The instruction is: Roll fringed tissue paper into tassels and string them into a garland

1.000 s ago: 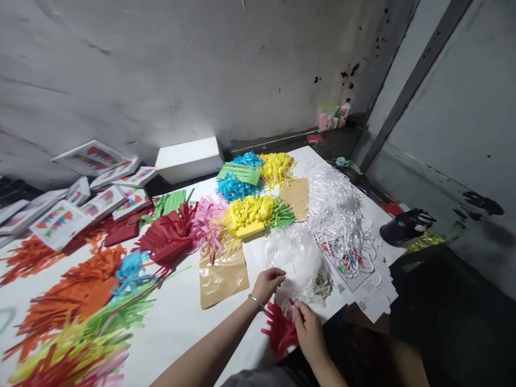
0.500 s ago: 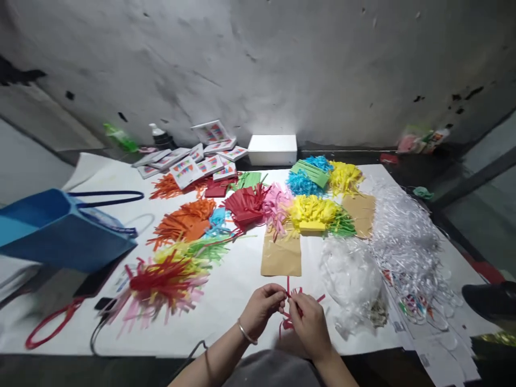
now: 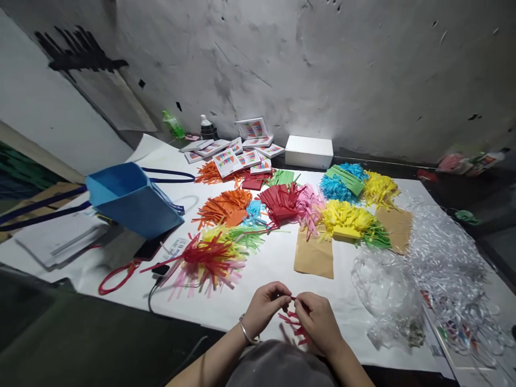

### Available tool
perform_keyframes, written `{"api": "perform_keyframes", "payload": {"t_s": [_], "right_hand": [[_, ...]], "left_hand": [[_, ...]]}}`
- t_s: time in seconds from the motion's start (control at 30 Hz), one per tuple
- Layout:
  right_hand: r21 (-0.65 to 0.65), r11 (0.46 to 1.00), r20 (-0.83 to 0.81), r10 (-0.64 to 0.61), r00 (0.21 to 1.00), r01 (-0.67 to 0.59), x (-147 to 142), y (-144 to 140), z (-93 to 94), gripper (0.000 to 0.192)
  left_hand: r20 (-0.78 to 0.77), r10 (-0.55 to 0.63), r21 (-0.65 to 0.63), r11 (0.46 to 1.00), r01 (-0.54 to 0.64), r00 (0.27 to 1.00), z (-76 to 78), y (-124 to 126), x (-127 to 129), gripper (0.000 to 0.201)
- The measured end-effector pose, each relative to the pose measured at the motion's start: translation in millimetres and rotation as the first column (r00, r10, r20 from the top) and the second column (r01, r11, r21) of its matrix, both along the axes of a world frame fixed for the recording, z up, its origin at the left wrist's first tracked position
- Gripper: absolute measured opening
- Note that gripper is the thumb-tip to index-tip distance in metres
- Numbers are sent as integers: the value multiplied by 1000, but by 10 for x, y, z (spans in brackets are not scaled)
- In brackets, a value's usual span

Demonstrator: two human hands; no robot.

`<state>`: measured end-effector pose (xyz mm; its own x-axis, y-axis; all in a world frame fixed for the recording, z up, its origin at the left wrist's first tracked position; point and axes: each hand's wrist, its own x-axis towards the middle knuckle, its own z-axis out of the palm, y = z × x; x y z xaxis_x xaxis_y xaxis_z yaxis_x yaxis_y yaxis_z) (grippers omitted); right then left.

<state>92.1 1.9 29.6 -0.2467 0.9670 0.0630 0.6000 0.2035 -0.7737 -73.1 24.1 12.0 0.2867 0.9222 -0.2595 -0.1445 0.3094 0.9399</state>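
Close to the front edge of the table, my left hand (image 3: pixel 266 307) and my right hand (image 3: pixel 320 322) meet with fingertips nearly touching. Both are pinched on a red paper tassel (image 3: pixel 297 327), whose cut strips hang below the fingers. A short twisted red piece shows between the two pinches; the rest is covered by my fingers. Beyond my hands lies a brown paper sheet (image 3: pixel 314 257). To the left is a loose pile with a red fringed tassel (image 3: pixel 207 252) on top of yellow, green and pink ones.
Orange (image 3: pixel 226 208), dark red (image 3: pixel 281 203) and yellow fringed paper (image 3: pixel 346 217) lie across the middle. A blue bag (image 3: pixel 133 199) stands left, a phone beside it. Clear plastic bags (image 3: pixel 382 285) are at right. Several flat printed packs (image 3: pixel 227 162) and a white box (image 3: pixel 309 152) sit behind.
My view has swung left, so the table's things appear further right. The red strip that stuck up above my fingers no longer shows. Both hands stay pinched on the tassel.
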Motion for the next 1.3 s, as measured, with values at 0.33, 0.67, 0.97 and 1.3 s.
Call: {"api": "perform_keyframes", "payload": {"t_s": [0.33,0.67,0.97,1.3], "right_hand": [[25,1000,-13,16,1000,-15,-256,-55,36,23],[-63,994,-31,91,995,-93,-296,-24,-54,15],[52,984,123,163,979,-171,-628,207,-236,22],[61,984,-52,172,984,-169,-702,501,-936,29]], "left_hand": [[13,-55,76,996,54,998,53,-11,-221,20],[-63,-75,-25,997,73,995,43,24,-340,20],[-512,58,254,963,87,857,110,135,-658,16],[-827,555,535,826,-177,92,-81,1137,-2055,28]]}}
